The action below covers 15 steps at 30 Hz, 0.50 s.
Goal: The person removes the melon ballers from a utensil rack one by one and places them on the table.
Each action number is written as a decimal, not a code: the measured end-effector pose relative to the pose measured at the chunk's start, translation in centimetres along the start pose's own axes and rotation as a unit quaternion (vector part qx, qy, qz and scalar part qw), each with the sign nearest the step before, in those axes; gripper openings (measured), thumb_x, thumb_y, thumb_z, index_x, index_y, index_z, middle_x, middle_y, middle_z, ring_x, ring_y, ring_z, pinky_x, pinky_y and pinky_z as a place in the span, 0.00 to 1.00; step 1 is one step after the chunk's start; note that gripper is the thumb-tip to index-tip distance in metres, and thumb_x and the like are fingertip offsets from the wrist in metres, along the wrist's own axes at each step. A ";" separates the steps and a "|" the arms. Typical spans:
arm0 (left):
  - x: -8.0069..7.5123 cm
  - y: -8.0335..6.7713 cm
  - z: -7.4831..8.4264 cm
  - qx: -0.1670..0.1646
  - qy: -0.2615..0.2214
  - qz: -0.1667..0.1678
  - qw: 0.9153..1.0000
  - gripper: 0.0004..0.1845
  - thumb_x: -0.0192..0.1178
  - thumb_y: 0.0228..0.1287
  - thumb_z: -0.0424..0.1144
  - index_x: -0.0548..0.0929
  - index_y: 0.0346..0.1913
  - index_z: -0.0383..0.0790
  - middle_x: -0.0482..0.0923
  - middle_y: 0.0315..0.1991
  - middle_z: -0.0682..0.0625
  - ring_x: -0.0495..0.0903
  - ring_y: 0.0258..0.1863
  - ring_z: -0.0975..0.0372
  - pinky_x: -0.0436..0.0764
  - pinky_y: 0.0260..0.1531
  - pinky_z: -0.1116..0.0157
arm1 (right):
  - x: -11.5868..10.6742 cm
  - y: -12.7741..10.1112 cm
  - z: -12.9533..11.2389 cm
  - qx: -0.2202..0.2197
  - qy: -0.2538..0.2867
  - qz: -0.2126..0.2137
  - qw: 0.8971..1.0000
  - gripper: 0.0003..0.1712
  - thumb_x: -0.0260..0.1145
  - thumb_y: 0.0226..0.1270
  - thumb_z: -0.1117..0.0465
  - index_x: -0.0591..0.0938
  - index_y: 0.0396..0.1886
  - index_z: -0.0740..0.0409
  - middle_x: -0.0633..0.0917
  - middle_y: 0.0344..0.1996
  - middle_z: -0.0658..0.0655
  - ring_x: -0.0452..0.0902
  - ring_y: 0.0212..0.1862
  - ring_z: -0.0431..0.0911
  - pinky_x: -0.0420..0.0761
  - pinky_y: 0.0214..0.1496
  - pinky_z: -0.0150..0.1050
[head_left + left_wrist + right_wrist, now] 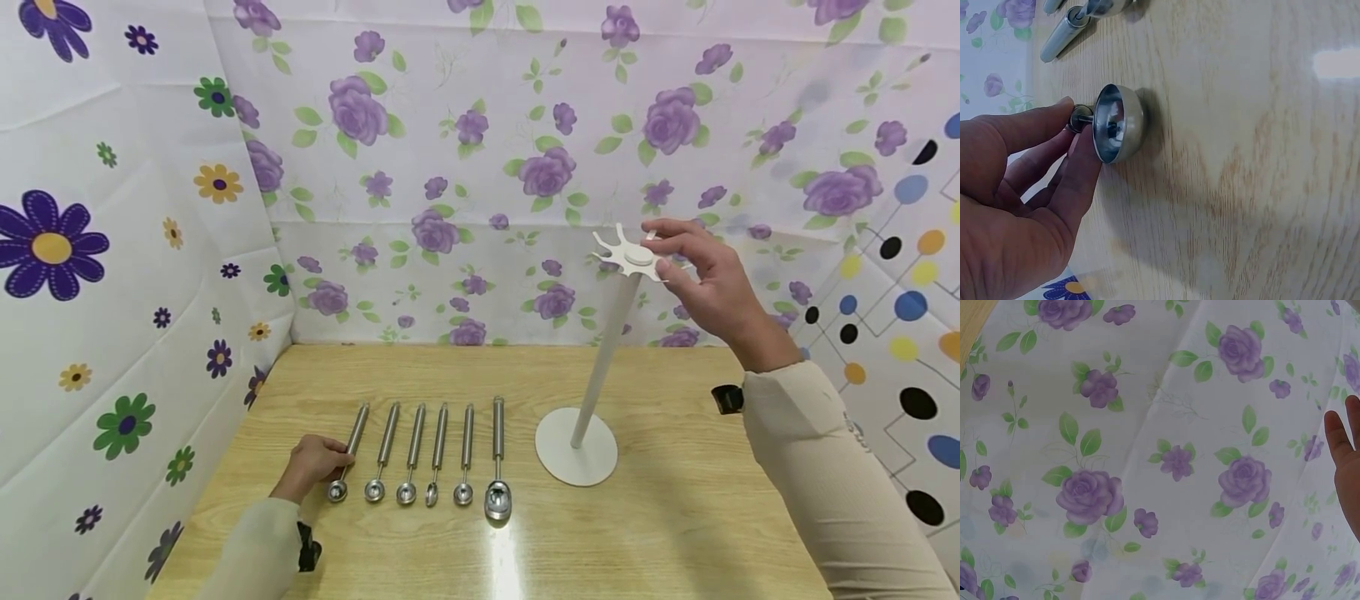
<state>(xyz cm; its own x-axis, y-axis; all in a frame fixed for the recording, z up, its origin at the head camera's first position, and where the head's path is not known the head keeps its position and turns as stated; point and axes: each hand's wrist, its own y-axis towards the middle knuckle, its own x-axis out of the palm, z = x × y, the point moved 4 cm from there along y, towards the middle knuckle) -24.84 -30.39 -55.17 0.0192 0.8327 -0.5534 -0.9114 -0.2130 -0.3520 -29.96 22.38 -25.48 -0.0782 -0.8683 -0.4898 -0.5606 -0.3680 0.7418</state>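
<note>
My left hand (pixel 318 458) pinches the handle of the leftmost melon baller (pixel 337 490) low down, by its neck. In the left wrist view the round steel bowl (pixel 1127 125) sticks out past the thumb and fingers, close to the wood. At the top of a tall white stand (pixel 606 358), my right hand (pixel 705 271) has thumb and fingers about one side of the white hook rack (pixel 618 252). Nothing hangs on the hooks that show. The right wrist view holds only part of the hand (pixel 1349 469), at its right edge.
Several more steel scoops lie in a row right of the left hand, handles pointing away; the last is a larger oval-bowled scoop (pixel 498 500). The stand's round white base (pixel 558 450) sits right of them on the wooden table (pixel 420 558). Flowered cloth (pixel 465 183) hangs behind.
</note>
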 end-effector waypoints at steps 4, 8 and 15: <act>0.1 0.0 0.3 0.002 0.017 -0.005 1.000 0.15 0.67 0.62 0.26 0.82 0.48 0.18 0.85 0.29 0.44 0.85 0.26 0.62 0.86 0.28 0.63 | -0.1 -0.1 -0.1 0.008 -0.011 -0.002 1.000 0.14 0.58 0.71 0.72 0.82 0.51 0.74 0.77 0.63 0.55 0.69 0.66 0.41 0.69 0.64 0.28; -0.2 -0.3 0.7 0.008 0.030 -0.014 0.999 0.21 0.67 0.63 0.29 0.79 0.53 0.16 0.85 0.34 0.38 0.86 0.29 0.57 0.87 0.32 0.61 | -0.2 -0.2 -0.2 0.016 -0.032 -0.012 0.999 0.14 0.59 0.71 0.73 0.82 0.53 0.72 0.76 0.64 0.61 0.68 0.67 0.40 0.70 0.62 0.26; -1.8 -1.2 3.3 0.064 0.093 -0.029 0.993 0.28 0.63 0.69 0.37 0.72 0.62 0.17 0.79 0.50 0.27 0.83 0.45 0.42 0.86 0.41 0.52 | -0.5 -0.9 -0.1 0.092 -0.054 -0.064 0.992 0.23 0.54 0.79 0.63 0.73 0.71 0.59 0.67 0.73 0.58 0.58 0.75 0.51 0.64 0.73 0.45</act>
<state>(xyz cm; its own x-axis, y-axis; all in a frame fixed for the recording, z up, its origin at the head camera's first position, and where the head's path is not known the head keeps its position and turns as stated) -25.12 -29.90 -51.21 0.1382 0.7300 -0.6693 -0.9512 -0.0904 -0.2950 -29.37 23.11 -25.90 -0.0789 -0.7747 -0.6274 -0.7115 -0.3970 0.5798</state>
